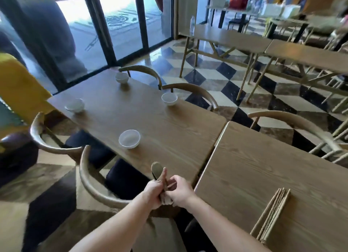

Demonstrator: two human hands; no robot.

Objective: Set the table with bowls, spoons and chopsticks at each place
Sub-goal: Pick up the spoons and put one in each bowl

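Left hand [153, 192] and right hand [179, 192] clasp spoons [157, 170] — scoop ends seemingly pointing away.

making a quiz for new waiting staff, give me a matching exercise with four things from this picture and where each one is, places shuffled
Things
1. spoons
2. chopsticks
3. nearest bowl
4. water bottle

Places
A. standing on the far table
B. lying in a bundle on the right table
C. gripped by the left hand and right hand
D. on the left table, at the place closest to the person

Pairs: 1-C, 2-B, 3-D, 4-A
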